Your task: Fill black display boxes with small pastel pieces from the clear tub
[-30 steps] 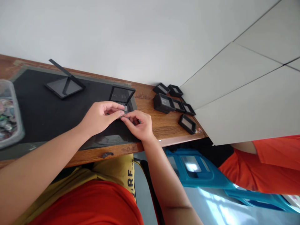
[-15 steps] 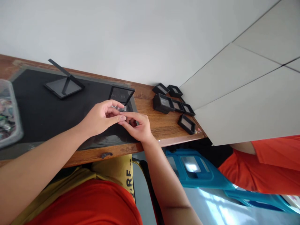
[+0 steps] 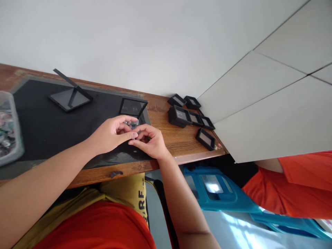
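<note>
My left hand (image 3: 113,134) is curled, thumb and fingers closed around something too small to name. Close against it, my right hand (image 3: 149,141) pinches at the same spot, its thumb and forefinger near my left thumb tip. Just beyond the fingers stands a small black box with its clear-windowed lid (image 3: 132,106) raised. Small shiny pieces (image 3: 133,122) show between my hands and that lid; my fingers hide most of the box. A larger black frame-like case (image 3: 70,98) lies farther left with its lid tilted up. Both cases rest on a black mat (image 3: 52,131).
A clear plastic tub (image 3: 18,138) of small shiny pieces is at the left edge. Several black window boxes (image 3: 180,116) sit at the table's right end by a white partition (image 3: 269,110). A person's orange sleeve (image 3: 306,180) and a blue plastic chair (image 3: 223,193) are beyond it.
My right thumb has shifted slightly down and left, and more of the shiny pieces show beyond my fingers. The view has tilted a little. The boxes stay where they were.
</note>
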Available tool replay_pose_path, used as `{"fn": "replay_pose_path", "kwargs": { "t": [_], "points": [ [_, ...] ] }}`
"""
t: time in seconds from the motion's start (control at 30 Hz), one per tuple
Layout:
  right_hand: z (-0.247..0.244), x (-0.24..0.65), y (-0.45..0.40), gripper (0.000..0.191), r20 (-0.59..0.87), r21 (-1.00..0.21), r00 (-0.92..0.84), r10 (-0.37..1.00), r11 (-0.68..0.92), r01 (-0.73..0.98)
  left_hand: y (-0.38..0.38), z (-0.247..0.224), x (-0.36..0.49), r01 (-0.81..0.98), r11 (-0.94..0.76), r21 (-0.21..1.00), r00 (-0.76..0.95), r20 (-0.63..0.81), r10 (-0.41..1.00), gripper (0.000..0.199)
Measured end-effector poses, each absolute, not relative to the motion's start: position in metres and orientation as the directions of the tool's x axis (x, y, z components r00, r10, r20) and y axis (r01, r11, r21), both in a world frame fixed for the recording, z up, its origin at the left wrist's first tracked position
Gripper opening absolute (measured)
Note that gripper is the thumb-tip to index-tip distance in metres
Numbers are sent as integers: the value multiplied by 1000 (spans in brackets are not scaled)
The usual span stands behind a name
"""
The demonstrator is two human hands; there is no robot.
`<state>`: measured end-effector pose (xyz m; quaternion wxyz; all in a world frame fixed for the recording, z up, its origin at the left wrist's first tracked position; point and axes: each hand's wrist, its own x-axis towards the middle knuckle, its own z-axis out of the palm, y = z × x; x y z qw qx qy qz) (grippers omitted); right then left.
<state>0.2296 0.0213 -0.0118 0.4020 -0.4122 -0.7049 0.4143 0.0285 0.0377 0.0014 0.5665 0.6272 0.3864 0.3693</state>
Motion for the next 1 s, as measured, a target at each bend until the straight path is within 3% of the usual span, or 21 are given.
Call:
{"fn": "replay_pose_path", "kwargs": {
  "t": [0.13,0.23,0.37,0.57,1.0],
  "points": [
    [-15,232,26,42,259,-907,-244,935,322,271,40,-1,30,70,-106,992,345,76,936,57],
    [-18,235,32,37,286,-863,-140,948,318,393,41,0,27,69,-174,982,213,156,964,44],
    [-19,239,41,37,162,-864,-127,979,203,462,41,2,21,114,-204,972,92,195,977,33],
    [-14,242,48,45,21,-917,-130,991,71,393,40,0,21,179,-241,954,122,221,967,30],
    [-13,243,50,49,-1,-902,-138,991,58,428,36,2,20,251,-264,931,144,233,962,35]
  ]
}}
